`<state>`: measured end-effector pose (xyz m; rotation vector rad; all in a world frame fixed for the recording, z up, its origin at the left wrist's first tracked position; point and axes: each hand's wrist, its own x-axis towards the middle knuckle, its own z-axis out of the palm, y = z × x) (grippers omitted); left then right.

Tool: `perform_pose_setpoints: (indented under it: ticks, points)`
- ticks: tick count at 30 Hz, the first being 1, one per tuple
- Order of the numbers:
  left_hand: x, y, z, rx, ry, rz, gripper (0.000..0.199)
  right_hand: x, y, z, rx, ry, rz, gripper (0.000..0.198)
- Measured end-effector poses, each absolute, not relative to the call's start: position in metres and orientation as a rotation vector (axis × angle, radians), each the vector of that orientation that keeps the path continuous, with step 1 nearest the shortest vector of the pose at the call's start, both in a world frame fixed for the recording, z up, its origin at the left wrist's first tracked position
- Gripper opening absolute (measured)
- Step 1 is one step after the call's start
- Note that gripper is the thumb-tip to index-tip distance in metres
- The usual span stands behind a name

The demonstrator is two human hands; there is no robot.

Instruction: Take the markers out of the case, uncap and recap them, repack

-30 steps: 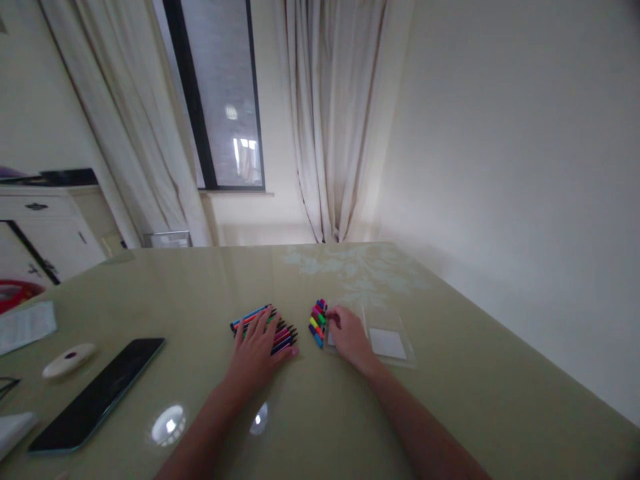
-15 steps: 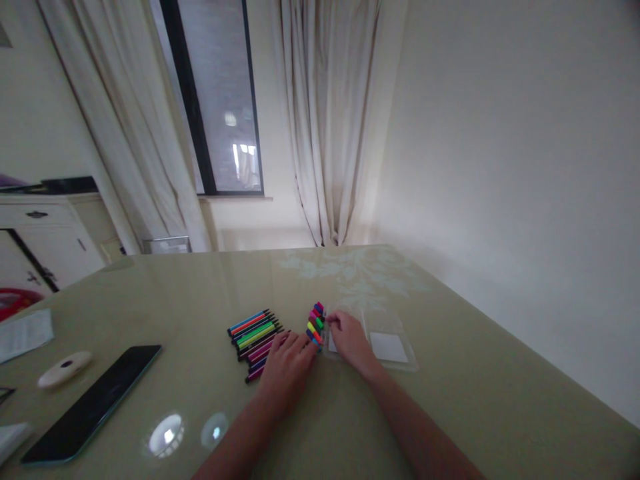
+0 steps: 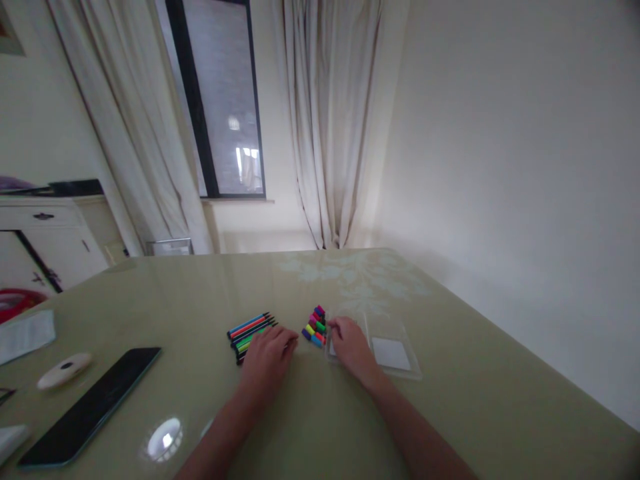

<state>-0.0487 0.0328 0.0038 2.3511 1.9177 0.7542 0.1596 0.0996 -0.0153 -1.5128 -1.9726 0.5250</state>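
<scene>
My left hand [image 3: 270, 353] lies over the near part of a row of colored felt-tip pens [image 3: 254, 330], its fingers curled and closed. What sits under the palm and between the fingers is hidden. To its right is a small heap of bright pen caps [image 3: 316, 325], apart from the hand. At the right side of these caps, my right hand [image 3: 353, 347] is closed in a pinch at the left part of an open clear plastic case [image 3: 400, 327]. Its fingertips are too small to show what they hold. A white paper insert [image 3: 391, 353] shows in the case.
A dark tablet-like slab [image 3: 93, 407] and a white oval object [image 3: 65, 371] lie on the glossy table [image 3: 165, 293] at left, with a pale sheet [image 3: 27, 337] behind them. Curtains [image 3: 327, 133], a window and a wall [image 3: 510, 167] border the table.
My left hand has moved left, off the caps and further over the pens, covering the nearer ones. More caps now show. My right hand stays pinched at the case, which sits slightly further right.
</scene>
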Motion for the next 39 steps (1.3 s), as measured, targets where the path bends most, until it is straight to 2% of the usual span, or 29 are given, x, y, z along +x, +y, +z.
perform_pose_setpoints:
  ticks: [5,10,17,28,39]
  points:
    - [-0.088,0.037,0.015,2.079,1.781,0.738,0.018,0.155,0.099,-0.019,-1.457,-2.008,0.51,0.034]
    - [-0.093,0.037,0.009,1.977,1.791,0.598,0.026,0.155,0.101,-0.018,-1.378,-2.079,0.529,0.037]
    - [-0.083,0.03,0.016,2.003,1.796,0.558,0.013,0.164,0.101,-0.012,-1.393,-2.138,0.551,0.039]
    - [-0.072,0.026,0.016,2.041,1.881,0.475,0.03,0.17,0.086,0.015,-1.584,-2.233,0.466,0.033]
    - [-0.073,0.026,0.02,2.038,1.926,0.465,0.017,0.171,0.081,0.02,-1.598,-2.194,0.441,0.03]
